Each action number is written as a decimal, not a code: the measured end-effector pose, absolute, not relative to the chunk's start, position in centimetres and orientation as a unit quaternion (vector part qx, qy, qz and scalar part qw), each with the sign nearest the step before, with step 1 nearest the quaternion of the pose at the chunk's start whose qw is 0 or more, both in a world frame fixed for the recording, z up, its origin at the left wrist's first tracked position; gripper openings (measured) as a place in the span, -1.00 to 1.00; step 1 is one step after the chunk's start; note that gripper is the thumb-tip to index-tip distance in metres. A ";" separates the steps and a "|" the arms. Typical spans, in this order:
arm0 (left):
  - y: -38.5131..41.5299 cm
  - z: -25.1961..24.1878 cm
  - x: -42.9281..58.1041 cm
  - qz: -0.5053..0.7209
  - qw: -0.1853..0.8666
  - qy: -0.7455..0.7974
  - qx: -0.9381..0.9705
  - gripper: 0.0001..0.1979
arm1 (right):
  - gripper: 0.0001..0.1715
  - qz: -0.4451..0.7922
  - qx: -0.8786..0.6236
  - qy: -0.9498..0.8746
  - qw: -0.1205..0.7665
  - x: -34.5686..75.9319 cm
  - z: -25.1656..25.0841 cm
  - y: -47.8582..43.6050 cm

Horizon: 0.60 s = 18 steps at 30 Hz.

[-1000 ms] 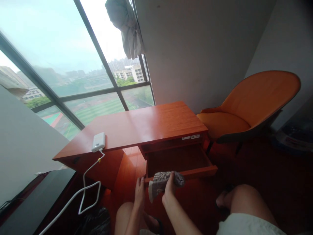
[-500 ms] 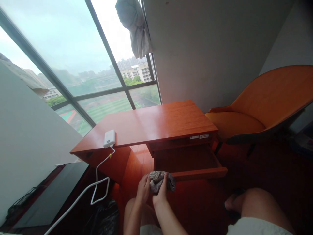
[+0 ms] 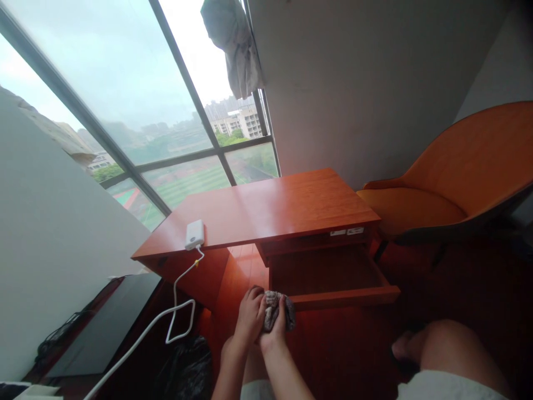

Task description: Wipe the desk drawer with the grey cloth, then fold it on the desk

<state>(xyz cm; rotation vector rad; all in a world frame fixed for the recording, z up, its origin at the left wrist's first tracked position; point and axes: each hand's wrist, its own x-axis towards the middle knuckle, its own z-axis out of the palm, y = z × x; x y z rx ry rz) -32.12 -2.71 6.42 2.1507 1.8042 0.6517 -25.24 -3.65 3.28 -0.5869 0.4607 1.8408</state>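
Observation:
A small bundled grey and cream cloth (image 3: 271,305), knitted or patterned, is held low in front of me, just before the desk's pulled-out drawer (image 3: 333,272). My right hand (image 3: 275,329) grips it from below, thumb lying across its front. On the cloth's left side, my left hand (image 3: 251,315) presses with fingers curled against it. Its underside is hidden by my hands, and I cannot tell what kind of cloth article it is. Bare wood shows inside the drawer.
On the reddish wooden desk (image 3: 266,205) lies a white power bank (image 3: 194,234) with a white cable (image 3: 175,305) hanging down leftward. An orange chair (image 3: 416,205) stands at right. A black plastic bag (image 3: 187,361) sits low at left. Windows rise behind the desk.
My left hand has closed in further over the cloth's left side, and the bundle looks more compact. The whole scene has shifted slightly rightward in view.

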 end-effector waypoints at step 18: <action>-3.8 2.6 -30.5 0.335 0.199 0.660 0.642 -0.65 | -0.26 0.709 -0.378 0.138 0.579 -13.9 -3.4 -3.8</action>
